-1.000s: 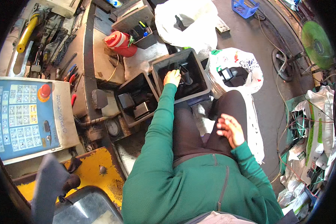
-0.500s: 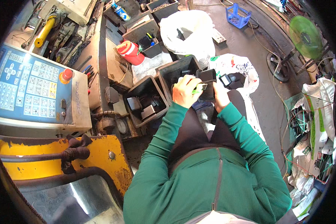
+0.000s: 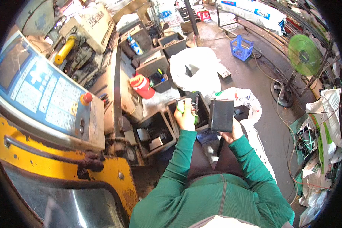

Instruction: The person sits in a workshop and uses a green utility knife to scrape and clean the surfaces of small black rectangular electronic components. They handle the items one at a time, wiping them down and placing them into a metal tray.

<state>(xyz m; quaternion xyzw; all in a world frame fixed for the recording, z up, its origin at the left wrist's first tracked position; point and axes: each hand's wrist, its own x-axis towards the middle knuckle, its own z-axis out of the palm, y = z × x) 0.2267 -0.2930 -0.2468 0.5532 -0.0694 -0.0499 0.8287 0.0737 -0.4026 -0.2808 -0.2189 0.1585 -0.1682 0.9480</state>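
Note:
My left hand point(image 3: 185, 118) is closed round a tool with a bright green handle point(image 3: 181, 107); parts of the handle show on both sides of the fist. A thin dark rod-like piece shows by the fingertips, and I cannot make out whether it belongs to the tool. My right hand point(image 3: 233, 133) grips a black rectangular plastic box point(image 3: 222, 115) from below, with a broad flat side facing up. The hands are apart, over a dark bin point(image 3: 173, 123) and my lap. Left of it, another dark bin point(image 3: 143, 147) holds several black and grey box-shaped parts.
A white bag point(image 3: 251, 110) stands beyond my right hand, and a larger white sack point(image 3: 205, 74) farther ahead. A red container point(image 3: 142, 87) sits ahead to the left. A control panel point(image 3: 49, 87) with a red button is at left. A green fan point(image 3: 304, 55) and blue crate point(image 3: 241, 48) stand at far right.
My hands have moved apart; the green-handled tool has come away from the black box. My right hand has turned the box so its broad side shows. The view has tilted up.

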